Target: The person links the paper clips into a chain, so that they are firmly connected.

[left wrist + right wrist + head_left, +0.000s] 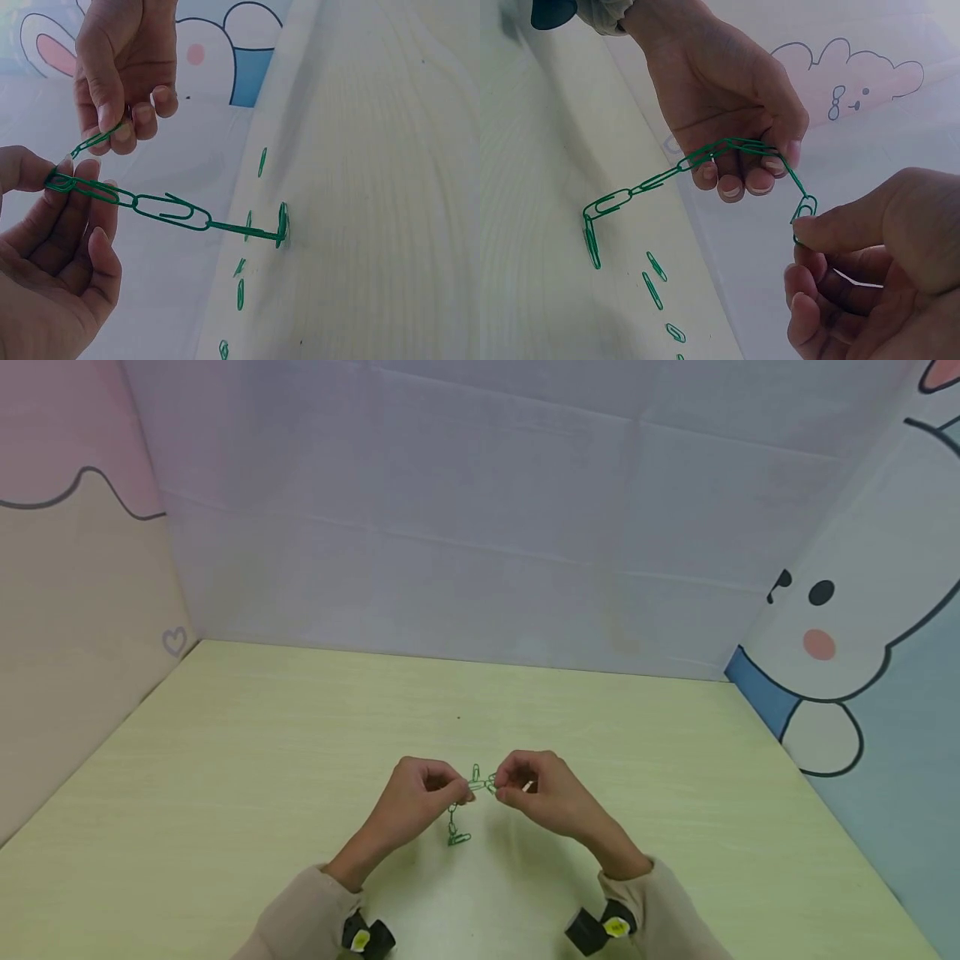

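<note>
A green, bent-wire paper-clip chain (244, 229) is being pinched by left hand (420, 797) and right hand (551, 793) above the pale wood-grained table (225, 760) — links risk being unhooked if excess tension is being applied.

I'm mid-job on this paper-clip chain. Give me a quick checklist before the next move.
1. Left hand pinching the green chain: ok.
2. Right hand pinching a clip: ok.
3. That clip fully hooked to its neighbour: cannot tell; they meet just above the right fingertips.
4. Hanging stretch free of tangles: ok, clips run end to end.
5. Chain's lower end off the table: cannot tell.
6. Loose clips nearby: ok, seemingly within reach.
</note>
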Demonstrator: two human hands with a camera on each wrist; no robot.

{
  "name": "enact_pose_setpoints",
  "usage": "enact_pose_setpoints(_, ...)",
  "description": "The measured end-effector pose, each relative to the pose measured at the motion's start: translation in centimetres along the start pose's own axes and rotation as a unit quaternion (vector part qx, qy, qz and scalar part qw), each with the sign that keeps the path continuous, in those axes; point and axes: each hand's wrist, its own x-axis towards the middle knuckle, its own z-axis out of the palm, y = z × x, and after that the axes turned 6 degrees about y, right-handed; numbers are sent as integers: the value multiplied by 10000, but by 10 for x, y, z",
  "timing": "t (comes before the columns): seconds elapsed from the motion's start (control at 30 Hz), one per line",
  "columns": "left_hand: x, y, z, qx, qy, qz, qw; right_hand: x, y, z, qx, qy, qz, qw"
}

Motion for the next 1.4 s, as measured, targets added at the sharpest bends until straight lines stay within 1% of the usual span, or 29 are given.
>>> enact_pose_setpoints(0.1, 0, 0, 1, -18, 12, -21, 10000, 0, 0, 0, -58, 37, 75, 9999)
enact_pose_setpoints(0.23, 0, 0, 1, 22, 30, -50, 10000, -1, 2, -2, -67, 42, -68, 9999)
enact_pose_setpoints(0.33, 0, 0, 1, 131, 44, -48, 9999, -1, 1, -5, -59, 105, -199, 9997)
enact_pose_setpoints(0.4, 0, 0, 1, 219, 46, -34, 9997, -2, 1, -6, -53, 186, -189, 9996)
enact_pose_setpoints(0.63, -1, -1, 1, 410, -66, 104, 9991, -2, 0, -8, 140, 274, 25, 9995)
enact_pose_setpoints(0.87, 0, -3, 3, 466, -171, 175, 9986, -3, -1, -11, 250, 398, -59, 9989)
enact_pose_setpoints(0.93, 0, -3, 3, 554, -191, 219, 9980, -3, -1, -11, 276, 428, -75, 9987)
enact_pose_setpoints(1.0, 0, -4, 3, 735, -196, 267, 9967, -3, -1, -11, 300, 433, -80, 9986)
enact_pose_setpoints(1.1, 0, -5, 3, 1028, -186, 349, 9939, -2, -1, -10, 281, 427, -73, 9987)
enact_pose_setpoints(1.17, 0, -6, 3, 1131, -173, 418, 9926, -3, -1, -9, 256, 425, -71, 9987)
enact_pose_setpoints(1.27, 0, -7, 4, 1168, -115, 501, 9918, -3, -2, -8, 235, 420, -66, 9988)
enact_pose_setpoints(1.4, -1, -5, 4, 1163, 27, 510, 9919, -2, -3, -7, 294, 398, -87, 9987)
